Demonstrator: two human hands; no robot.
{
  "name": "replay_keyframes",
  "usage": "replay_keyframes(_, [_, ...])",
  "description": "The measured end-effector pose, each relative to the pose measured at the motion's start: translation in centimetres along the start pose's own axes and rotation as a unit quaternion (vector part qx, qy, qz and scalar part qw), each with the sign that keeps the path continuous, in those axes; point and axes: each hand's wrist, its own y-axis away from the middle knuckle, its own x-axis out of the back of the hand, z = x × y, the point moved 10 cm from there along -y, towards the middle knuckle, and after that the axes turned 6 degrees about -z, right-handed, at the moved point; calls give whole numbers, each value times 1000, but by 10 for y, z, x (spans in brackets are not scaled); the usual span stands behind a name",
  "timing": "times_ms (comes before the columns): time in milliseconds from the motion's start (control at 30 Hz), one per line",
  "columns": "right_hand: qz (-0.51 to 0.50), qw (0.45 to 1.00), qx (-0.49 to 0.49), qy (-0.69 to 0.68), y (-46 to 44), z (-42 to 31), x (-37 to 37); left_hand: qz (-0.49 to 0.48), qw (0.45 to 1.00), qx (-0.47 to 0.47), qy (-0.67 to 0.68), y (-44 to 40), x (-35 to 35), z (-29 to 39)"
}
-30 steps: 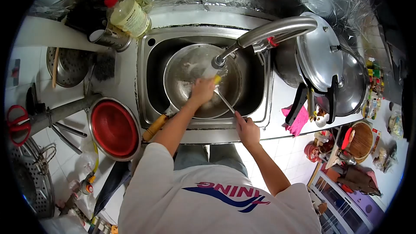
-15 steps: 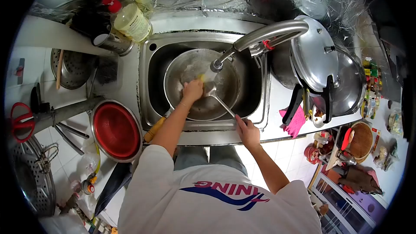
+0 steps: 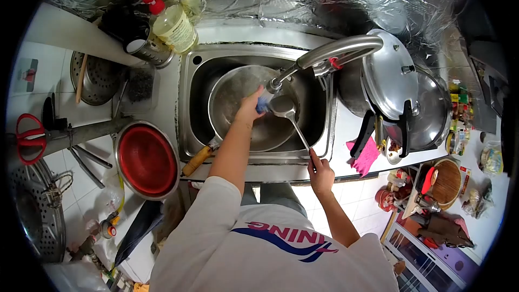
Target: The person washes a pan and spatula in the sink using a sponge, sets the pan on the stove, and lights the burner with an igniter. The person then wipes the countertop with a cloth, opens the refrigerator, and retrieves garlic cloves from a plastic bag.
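Observation:
A metal wok (image 3: 230, 97) with a wooden handle (image 3: 198, 161) sits in the steel sink (image 3: 186, 124). Below the curved faucet (image 3: 340, 43), my left hand (image 3: 250, 105) is closed on a blue and white cloth or sponge (image 3: 263, 101) beside the spout, over the wok. My right hand (image 3: 321, 174) grips the end of a metal ladle (image 3: 283, 106), whose bowl is over the right half of the wok, close to my left hand. Water runs from the spout onto the left hand's area.
Right of the sink stand a pressure cooker (image 3: 388, 73), a clear lid (image 3: 432, 111) and a pink cloth (image 3: 366, 156). At left are a red basin (image 3: 147, 160), red scissors (image 3: 31, 138), a strainer (image 3: 100, 78) and a bottle with a red cap (image 3: 175, 28).
My left hand has moved up and right to the spout, and blue now shows at its fingers instead of yellow. The ladle's bowl has shifted up and right; my right hand is slightly lower and further right.

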Motion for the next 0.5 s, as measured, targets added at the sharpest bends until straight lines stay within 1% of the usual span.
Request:
replay_keyframes(67, [7, 1000, -11, -17, 2, 0, 6, -87, 995, -38, 25, -12, -13, 2])
replay_keyframes(100, [23, 999, -22, -40, 5, 4, 9, -87, 995, -39, 26, -22, -10, -2])
replay_keyframes(167, [38, 997, -31, -63, 9, 8, 12, -37, 991, -106, 67, -36, 9, 6])
replay_keyframes(200, [44, 995, -39, -78, 9, 9, 14, -35, 991, -108, 68, -30, 9, 7])
replay_keyframes(267, [48, 993, -44, -97, 10, 9, 15, 33, 964, -264, 1, -4, 23, 36])
replay_keyframes(300, [36, 993, -42, -104, 9, 8, 13, 35, 963, -266, 1, 0, 29, 40])
replay_keyframes(367, [25, 993, -39, -113, 8, 4, 9, -71, 967, -239, -53, 7, 21, 47])
replay_keyframes(400, [15, 993, -35, -113, 5, 1, 6, -70, 966, -241, -53, 11, 23, 54])
replay_keyframes(467, [4, 993, -30, -114, 3, -5, 1, -49, 963, -231, -129, 18, 25, 63])
replay_keyframes(500, [-2, 991, -31, -127, 2, -7, -2, -48, 963, -232, -129, 26, 22, 69])
